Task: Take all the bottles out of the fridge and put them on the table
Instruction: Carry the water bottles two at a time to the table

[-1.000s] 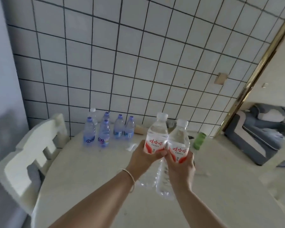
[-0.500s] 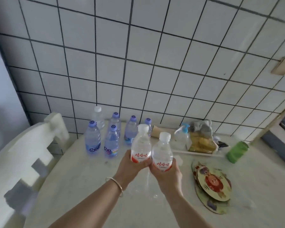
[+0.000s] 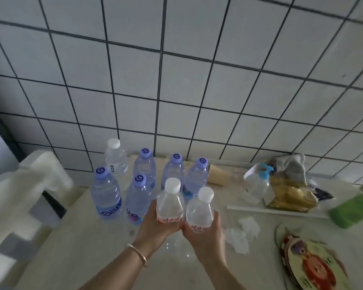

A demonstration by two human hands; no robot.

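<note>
Tiled wall, pale tabletop (image 3: 76,254) | left hand (image 3: 155,225) and right hand (image 3: 205,233) each clamped on a white-capped bottle (image 3: 169,203), (image 3: 200,212) held above it beside six standing bottles (image 3: 122,185) | likely full, thin-walled, slick; grip mid-body.

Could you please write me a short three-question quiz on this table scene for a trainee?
1. True or false: the left hand and the right hand each hold one white-capped bottle.
2. How many purple-capped bottles stand on the table? A) three B) five C) seven
3. Fill in: the lone white-capped bottle already set down stands at the group's back ____ corner, as the camera sees it.

Key:
1. True: the left hand grips the left held bottle, the right hand grips the right held bottle.
2. B; the nearest is the front purple-capped bottle.
3. left
</note>
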